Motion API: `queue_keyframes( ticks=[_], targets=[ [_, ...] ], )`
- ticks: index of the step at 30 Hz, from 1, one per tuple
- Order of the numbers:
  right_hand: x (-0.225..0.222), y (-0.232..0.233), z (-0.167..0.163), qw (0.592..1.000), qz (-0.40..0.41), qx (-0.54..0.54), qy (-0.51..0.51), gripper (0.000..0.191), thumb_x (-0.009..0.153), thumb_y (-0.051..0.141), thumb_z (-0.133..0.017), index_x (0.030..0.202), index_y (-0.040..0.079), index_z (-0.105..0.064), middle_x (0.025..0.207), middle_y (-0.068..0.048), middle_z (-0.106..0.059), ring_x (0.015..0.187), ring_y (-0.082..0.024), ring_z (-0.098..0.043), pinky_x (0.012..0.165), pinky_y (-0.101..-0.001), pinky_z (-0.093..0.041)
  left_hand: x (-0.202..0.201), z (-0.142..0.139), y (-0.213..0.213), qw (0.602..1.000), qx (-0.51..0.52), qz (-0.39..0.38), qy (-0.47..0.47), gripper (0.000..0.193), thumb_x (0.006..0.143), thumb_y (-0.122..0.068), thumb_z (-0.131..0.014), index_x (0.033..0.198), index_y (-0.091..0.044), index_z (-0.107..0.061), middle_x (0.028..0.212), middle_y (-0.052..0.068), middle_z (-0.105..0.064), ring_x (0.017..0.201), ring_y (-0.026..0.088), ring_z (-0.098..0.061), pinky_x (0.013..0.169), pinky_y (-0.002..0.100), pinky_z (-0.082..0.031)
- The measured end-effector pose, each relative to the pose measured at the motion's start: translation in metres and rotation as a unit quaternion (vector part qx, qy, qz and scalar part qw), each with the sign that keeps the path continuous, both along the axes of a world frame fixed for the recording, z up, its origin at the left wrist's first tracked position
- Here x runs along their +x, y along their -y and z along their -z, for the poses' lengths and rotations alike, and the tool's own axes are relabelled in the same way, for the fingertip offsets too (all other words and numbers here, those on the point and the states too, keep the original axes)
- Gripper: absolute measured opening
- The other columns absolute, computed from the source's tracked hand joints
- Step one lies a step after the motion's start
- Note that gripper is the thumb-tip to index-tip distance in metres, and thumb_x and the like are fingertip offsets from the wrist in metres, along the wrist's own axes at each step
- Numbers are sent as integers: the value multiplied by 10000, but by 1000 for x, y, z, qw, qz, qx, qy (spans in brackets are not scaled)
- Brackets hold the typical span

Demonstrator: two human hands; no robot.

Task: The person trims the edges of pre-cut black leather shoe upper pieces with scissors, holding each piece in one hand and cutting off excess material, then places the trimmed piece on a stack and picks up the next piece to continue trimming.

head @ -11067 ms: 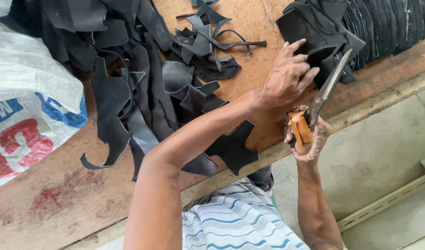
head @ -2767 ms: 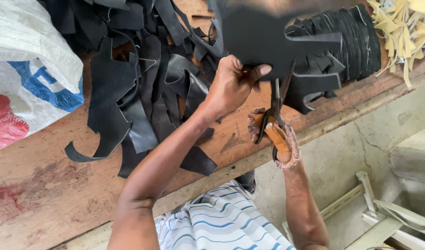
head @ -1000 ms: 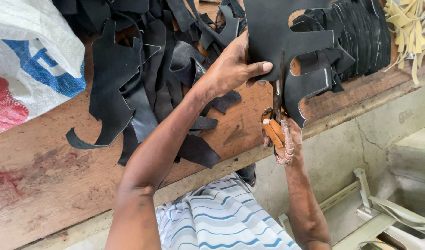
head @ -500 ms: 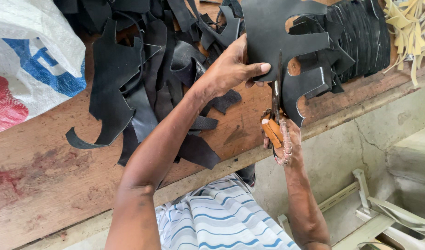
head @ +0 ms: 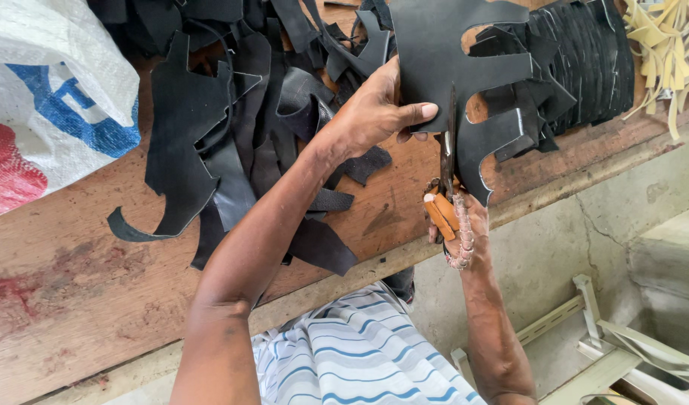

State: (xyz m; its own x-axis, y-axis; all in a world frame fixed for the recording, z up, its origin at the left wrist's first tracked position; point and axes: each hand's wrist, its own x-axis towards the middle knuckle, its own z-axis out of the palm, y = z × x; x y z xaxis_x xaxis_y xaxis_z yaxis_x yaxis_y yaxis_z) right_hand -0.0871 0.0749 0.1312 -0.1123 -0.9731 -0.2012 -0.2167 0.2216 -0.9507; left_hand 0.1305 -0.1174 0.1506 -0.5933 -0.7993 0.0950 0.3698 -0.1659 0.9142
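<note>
Left hand (head: 378, 112): closed on the black sheet (head: 442, 60), thumb laid across its near edge; I see the sheet held up over the bench (head: 74, 300), far and right of centre, with notches cut into its right side.

Right hand (head: 460, 225): gripping scissors (head: 448, 176) by their wrapped orange handles, blades upright and set into the sheet's near edge, just right of the left thumb.

Scraps (head: 232, 142): 1 heap of black offcuts on the bench, left of the sheet, reaching to the far edge.

Stack (head: 592, 67): black cut pieces packed on edge, right of the sheet, on the bench.

Strips (head: 659, 45): pale yellow, far right corner.

Sack (head: 44, 97): white woven, blue and red print, far left on the bench.

Shirt (head: 359, 360): striped white and blue, near edge, between my 2 forearms.
</note>
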Motion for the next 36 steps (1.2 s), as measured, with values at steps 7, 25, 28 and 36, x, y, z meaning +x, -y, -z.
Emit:
queue_keyframes(
  ticks=[7, 25, 28, 36],
  targets=[
    [0, 0, -1, 993, 72, 73, 63, 270, 1005, 207, -623, 1095, -45, -656, 818, -127, -707, 522, -152, -631, 445, -277, -536, 1, -4, -2, 1000, -9, -6, -10, 712, 946, -142, -754, 1505, 1, -336, 1005, 108, -708, 690, 101, -689, 501, 222, -565],
    [-5, -7, -11, 778, -118, 89, 611, 730, 1118, 534, -402, 1262, -158, -584, 1073, -237, -686, 881, -315, -705, 754, -407, -596, -7, -36, -25, 957, -238, -139, 90, 482, 1065, -52, -690, 1494, -69, -471, 1286, 100, -740, 1163, 227, -756, 1024, 379, -594],
    [6, -6, -24, 804, -76, 105, 581, 828, 1058, 579, -457, 1370, -182, -546, 1087, -276, -693, 829, -305, -708, 713, -381, -592, -8, -48, -28, 959, -226, -151, 78, 555, 1053, -46, -703, 1532, -92, -428, 1340, 109, -713, 1219, 208, -722, 1021, 367, -600],
    [2, -24, -37, 911, -80, 114, 389, 664, 1095, 468, -591, 1432, -101, -541, 1087, -199, -671, 941, -293, -683, 858, -402, -572, -5, -50, -26, 973, -165, -140, 77, 389, 1052, -13, -693, 1390, -68, -507, 1182, 103, -747, 1135, 147, -720, 954, 352, -625]
  ],
)
